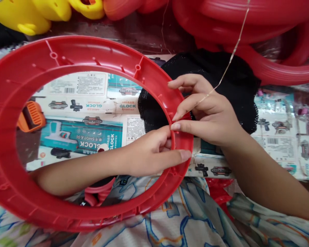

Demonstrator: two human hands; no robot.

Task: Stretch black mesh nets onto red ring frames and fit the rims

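Observation:
A big red plastic ring (74, 51) rests over my lap, its ribbed underside facing up. My left arm passes through its opening, and my left hand (154, 152) grips the ring's right rim, thumb on the outside and fingers curled on the inside. My right hand (206, 109) meets it at the same spot, fingers pinched together on the rim. A thin pale string (230, 58) runs from those fingers up and to the right, out of the top of the view. Black mesh netting (216, 72) lies behind my right hand.
Printed toy-gun packaging cards (87, 103) cover the surface under the ring. An orange plastic part (31, 116) shows through the ring at left. More red rings (273, 41) are piled at the back right, yellow plastic pieces (28, 13) at the back left. Patterned cloth (185, 219) covers my lap.

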